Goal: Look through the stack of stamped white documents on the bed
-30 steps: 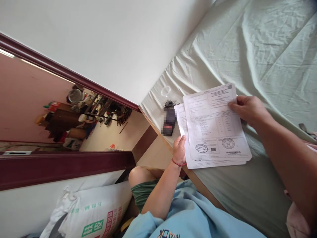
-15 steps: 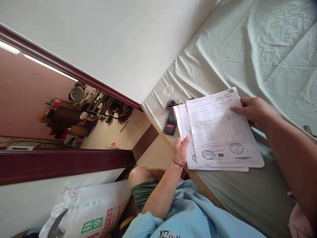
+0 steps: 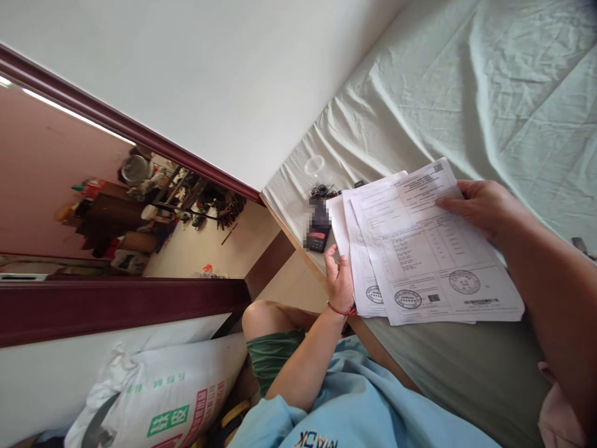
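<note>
My right hand [image 3: 485, 208] pinches the upper right edge of several printed sheets, thumb on top and fingers behind. The front sheet [image 3: 420, 242] carries printed lines, a table and two round stamps along its lower part. Other sheets [image 3: 368, 292] fan out behind it to the left, with another oval stamp partly covered. At the lower left edge of these papers is my left hand [image 3: 339, 280], a red cord on its wrist. Its thumb and fingers are apart and off the front faces of the sheets; any fingers behind the edge are hidden.
The papers are above a bed with a wrinkled pale green sheet [image 3: 420, 93]. On it lie a dark phone [image 3: 318, 236], a bunch of keys [image 3: 321, 191] and a clear round container [image 3: 314, 165]. A white printed sack [image 3: 186, 392] stands at lower left, below a doorway.
My left thumb has come off the sheets and its fingers have loosened. The front sheet has swung at its lower end to the right, fanning the papers wider. My right hand keeps its hold.
</note>
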The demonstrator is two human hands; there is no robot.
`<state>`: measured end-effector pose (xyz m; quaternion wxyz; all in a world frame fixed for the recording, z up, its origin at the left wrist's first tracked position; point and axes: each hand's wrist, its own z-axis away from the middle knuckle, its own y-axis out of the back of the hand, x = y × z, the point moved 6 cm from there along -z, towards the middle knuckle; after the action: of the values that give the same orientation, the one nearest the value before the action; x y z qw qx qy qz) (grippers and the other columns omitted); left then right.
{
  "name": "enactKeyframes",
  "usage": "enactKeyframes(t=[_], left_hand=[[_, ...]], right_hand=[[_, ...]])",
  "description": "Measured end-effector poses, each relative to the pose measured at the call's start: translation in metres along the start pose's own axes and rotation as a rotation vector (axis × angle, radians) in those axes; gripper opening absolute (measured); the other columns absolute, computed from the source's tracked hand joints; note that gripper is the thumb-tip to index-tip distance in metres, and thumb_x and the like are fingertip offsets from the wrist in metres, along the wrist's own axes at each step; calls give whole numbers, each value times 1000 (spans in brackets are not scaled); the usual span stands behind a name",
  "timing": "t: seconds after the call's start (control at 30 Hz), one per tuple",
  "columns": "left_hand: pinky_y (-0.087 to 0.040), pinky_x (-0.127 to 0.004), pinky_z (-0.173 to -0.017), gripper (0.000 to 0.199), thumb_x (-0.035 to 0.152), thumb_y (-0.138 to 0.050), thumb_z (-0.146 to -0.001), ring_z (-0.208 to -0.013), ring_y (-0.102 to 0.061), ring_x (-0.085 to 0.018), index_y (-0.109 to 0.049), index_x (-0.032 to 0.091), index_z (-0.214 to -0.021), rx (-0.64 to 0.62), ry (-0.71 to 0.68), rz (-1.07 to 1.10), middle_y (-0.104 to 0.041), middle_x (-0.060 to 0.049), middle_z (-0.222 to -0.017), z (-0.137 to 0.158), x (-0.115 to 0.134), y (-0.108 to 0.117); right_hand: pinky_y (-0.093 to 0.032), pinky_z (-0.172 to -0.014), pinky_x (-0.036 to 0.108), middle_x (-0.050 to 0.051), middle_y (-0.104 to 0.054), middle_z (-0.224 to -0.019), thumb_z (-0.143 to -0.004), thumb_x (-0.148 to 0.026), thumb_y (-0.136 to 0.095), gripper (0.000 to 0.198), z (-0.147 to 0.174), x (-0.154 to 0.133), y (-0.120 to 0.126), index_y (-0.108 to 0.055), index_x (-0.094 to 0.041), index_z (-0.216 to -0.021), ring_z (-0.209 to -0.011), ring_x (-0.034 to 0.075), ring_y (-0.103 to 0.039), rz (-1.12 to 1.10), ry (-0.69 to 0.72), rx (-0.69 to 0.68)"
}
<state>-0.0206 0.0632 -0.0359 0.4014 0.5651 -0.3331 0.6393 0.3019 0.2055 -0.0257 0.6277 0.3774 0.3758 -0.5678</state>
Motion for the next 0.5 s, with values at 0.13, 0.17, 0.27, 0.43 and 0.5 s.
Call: enactKeyframes(t=[0.13,0.17,0.27,0.43,0.5], left_hand=[[-48,-30,-71,71,62,-72,-91,-68,-59,-16,-45,29,-148,-25,-73,-51,-66,2,-83,1,5,-4],[-47,-29,-70,69,62,-72,-91,-67,-58,-16,-46,29,-146,-36,-75,-53,-66,2,-82,1,5,-5],[-43,-28,-66,55,62,-73,-90,-65,-55,-15,-54,28,-130,-84,-40,-45,-63,3,-79,-1,5,-7],[-42,-27,-65,51,63,-79,-84,-65,-54,-14,-58,25,-110,-118,42,17,-62,3,-80,-2,7,-11],[-42,-27,-66,52,63,-80,-83,-67,-55,-14,-59,24,-110,-115,66,28,-63,3,-82,-2,7,-11]], right_hand=[[-63,-56,38,10,-81,-90,-78,-33,-84,32,-1,1,6,-77,-23,-108,-67,28,-76,29,-17,26],[-64,-57,39,10,-81,-90,-78,-32,-84,32,0,-1,6,-76,-22,-107,-68,28,-77,5,-17,19],[-66,-60,42,10,-82,-92,-80,-30,-82,27,5,-7,0,-76,-22,-106,-71,29,-77,-39,-14,-7],[-66,-62,41,9,-81,-89,-84,-27,-79,19,12,-14,-9,-76,-22,-102,-71,28,-77,-48,-2,-38],[-66,-61,38,8,-81,-87,-83,-28,-80,19,11,-13,-10,-76,-23,-101,-69,26,-77,-60,17,-34]])
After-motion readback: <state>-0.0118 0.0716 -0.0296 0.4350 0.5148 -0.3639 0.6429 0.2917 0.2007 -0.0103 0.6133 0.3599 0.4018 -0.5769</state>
